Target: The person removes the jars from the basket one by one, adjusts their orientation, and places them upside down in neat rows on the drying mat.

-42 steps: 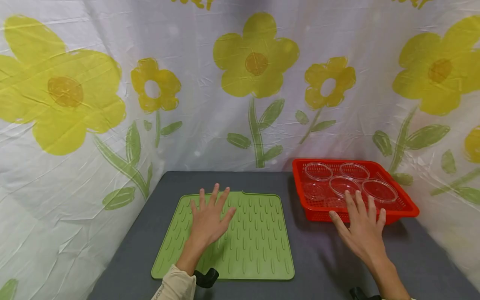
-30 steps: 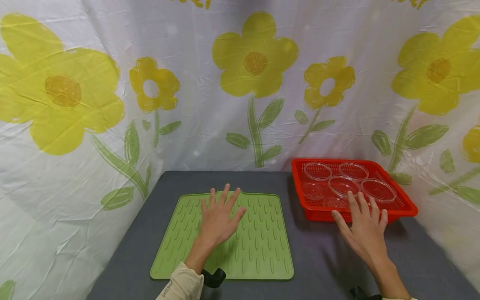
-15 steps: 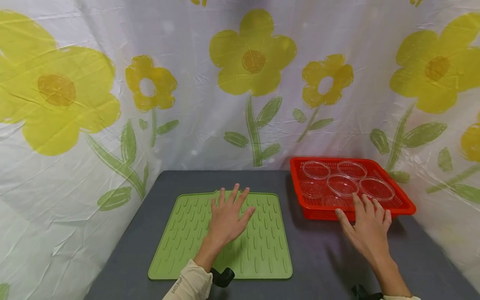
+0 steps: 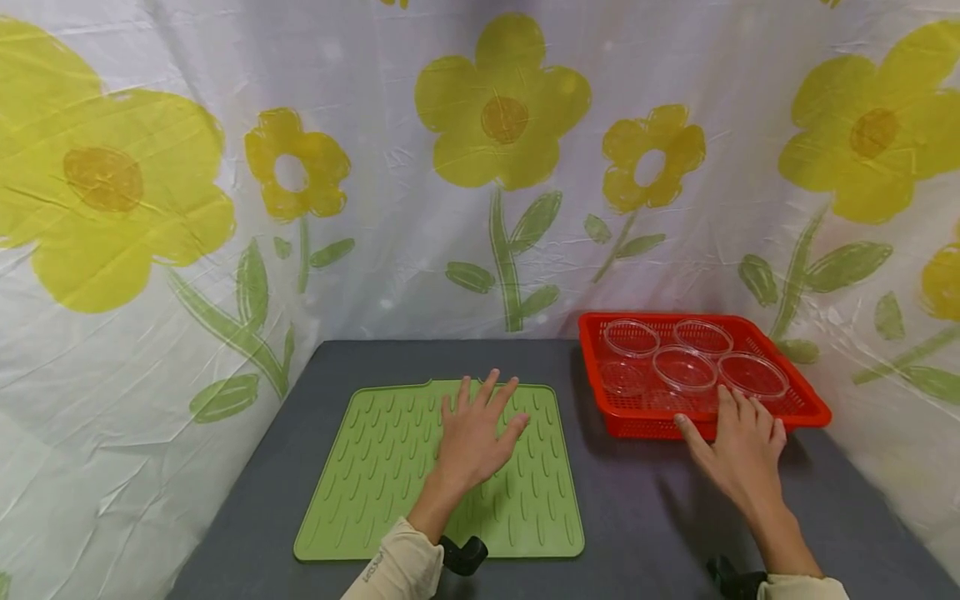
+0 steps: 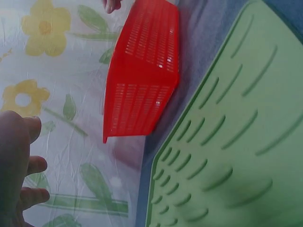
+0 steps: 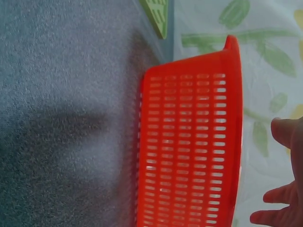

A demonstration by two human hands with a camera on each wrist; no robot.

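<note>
A green mat (image 4: pixel 390 467) lies flat on the gray table (image 4: pixel 645 517). The left hand (image 4: pixel 474 437) is above the mat with its fingers spread out straight, and it holds nothing. I cannot tell if it touches the mat. A red basket (image 4: pixel 637 421) sits just to the right of the mat, at the back of the table. Five clear round dishes (image 4: pixel 684 369) lie inside the basket. The right hand (image 4: pixel 738 454) is at the near edge of the basket, fingers straight and spread, holding nothing. Its fingertips (image 4: pixel 726 398) reach over the rim. A flower curtain (image 4: pixel 225 208) hangs behind the mat.
</note>
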